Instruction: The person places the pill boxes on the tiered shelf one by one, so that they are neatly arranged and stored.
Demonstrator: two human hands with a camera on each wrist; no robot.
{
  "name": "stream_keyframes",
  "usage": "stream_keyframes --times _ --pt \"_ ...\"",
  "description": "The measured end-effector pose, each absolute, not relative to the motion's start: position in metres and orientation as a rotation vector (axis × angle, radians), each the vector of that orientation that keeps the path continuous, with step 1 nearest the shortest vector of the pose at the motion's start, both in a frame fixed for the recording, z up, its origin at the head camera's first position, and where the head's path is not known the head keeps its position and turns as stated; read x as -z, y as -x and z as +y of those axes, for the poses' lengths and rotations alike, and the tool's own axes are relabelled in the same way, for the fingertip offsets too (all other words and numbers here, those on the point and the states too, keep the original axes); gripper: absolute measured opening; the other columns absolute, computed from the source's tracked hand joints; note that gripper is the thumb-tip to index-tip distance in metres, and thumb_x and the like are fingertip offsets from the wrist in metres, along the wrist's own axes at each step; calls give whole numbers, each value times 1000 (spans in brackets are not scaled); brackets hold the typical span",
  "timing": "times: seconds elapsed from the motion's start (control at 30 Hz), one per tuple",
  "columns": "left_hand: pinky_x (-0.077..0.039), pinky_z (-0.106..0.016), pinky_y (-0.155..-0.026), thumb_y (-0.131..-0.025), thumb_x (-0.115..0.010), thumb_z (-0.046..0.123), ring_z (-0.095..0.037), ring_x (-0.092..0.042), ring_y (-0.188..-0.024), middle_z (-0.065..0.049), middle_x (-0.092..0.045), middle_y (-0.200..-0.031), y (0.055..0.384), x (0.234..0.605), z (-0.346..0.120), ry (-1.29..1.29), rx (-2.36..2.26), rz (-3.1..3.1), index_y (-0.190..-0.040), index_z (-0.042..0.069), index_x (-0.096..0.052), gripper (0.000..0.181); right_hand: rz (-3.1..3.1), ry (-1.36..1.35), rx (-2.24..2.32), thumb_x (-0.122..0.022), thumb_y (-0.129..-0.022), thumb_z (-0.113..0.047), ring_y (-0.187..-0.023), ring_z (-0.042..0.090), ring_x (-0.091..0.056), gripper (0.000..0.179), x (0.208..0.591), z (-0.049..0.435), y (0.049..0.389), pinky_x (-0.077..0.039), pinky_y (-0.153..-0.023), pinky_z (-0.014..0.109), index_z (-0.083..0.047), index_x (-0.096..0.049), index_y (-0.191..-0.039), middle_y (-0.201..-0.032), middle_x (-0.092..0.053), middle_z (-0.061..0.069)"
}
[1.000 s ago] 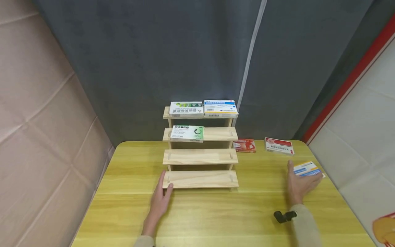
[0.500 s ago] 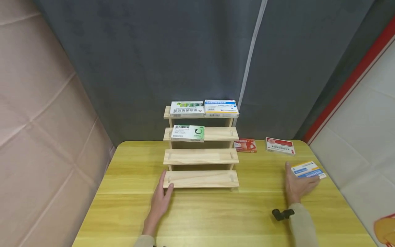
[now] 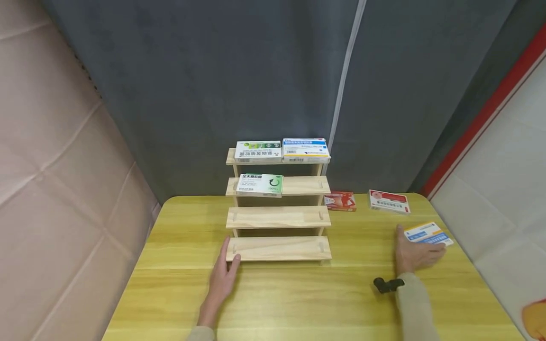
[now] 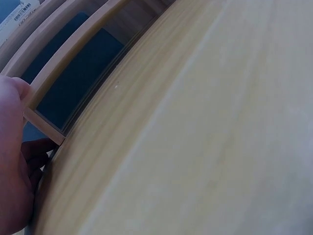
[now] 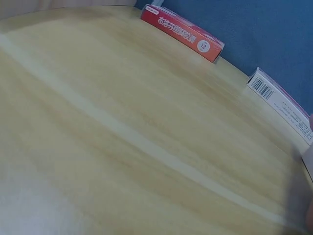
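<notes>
A four-step wooden display stand (image 3: 279,248) stands mid-table in the head view. My left hand (image 3: 222,279) grips the left end of its lowest step, thumb on the front edge. In the left wrist view that hand (image 4: 12,156) has its thumb on the wood and fingers curled lower down. On the right, my right hand (image 3: 415,255) holds a blue-and-white medicine box (image 3: 426,234) between thumb and fingers; part of the grip is hidden. A green-and-white medicine box (image 3: 259,184) lies on the second step from the top.
Two medicine boxes, one white and green (image 3: 258,150) and one blue and white (image 3: 305,149), fill the top step. A red box (image 3: 340,201) and a red-and-white box (image 3: 389,201) lie on the table (image 3: 298,303) by the dark curtain (image 3: 213,94).
My right hand has shifted slightly left, and more of the blue-and-white box in it shows. The left hand stays on the stand.
</notes>
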State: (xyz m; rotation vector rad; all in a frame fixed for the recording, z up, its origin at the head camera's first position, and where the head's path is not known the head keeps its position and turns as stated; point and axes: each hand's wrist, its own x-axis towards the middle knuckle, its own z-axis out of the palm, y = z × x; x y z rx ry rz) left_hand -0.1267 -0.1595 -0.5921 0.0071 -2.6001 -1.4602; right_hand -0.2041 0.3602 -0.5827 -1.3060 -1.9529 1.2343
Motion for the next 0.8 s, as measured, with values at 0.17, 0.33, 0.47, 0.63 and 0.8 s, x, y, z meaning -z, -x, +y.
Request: stream_keyframes --times 0.17,0.33,0.47,0.63,0.8 --pt "-22 -70 -119 -107 -47 42 -42 -28 -152 -7 -21 -170 127 594 -159 -11 1461 -2593 -164 23 -17 67 -1902 1341 -1184 -76 -79 -55 -156 35 -6 125 586 359 208 -2 -131 45 -5 5 -161 -169 -3 18" --pt "-22 -66 -122 -107 -47 42 -40 -27 -152 -4 -21 -170 128 595 -160 -21 1469 -2591 -164 24 -17 67 -1839 1352 -1180 -76 -81 -46 -154 34 -15 116 586 358 209 -7 -131 43 -6 -3 -162 -166 -14 18" --pt "-22 -66 -122 -107 -47 43 -39 -28 -152 -4 -22 -170 128 595 -160 -22 1473 -2589 -164 24 -17 67 -1816 1360 -1191 -74 -83 -43 -151 33 -22 108 584 358 207 -12 -130 42 -9 -8 -162 -163 -22 16" --pt "-23 -66 -121 -107 -47 43 -39 -29 -152 -5 -23 -169 128 595 -160 -22 1458 -2592 -164 24 -17 67 -1847 1351 -1219 -71 -86 -44 -151 33 -22 106 584 359 203 -12 -130 42 -11 -6 -162 -164 -22 15" --pt "-23 -65 -122 -107 -46 43 -40 -29 -152 -5 -22 -169 128 594 -159 -21 1460 -2595 -164 23 -17 67 -1850 1298 -1211 -73 -85 -42 -149 34 -25 103 587 358 200 -15 -129 43 -10 -11 -161 -162 -25 17"
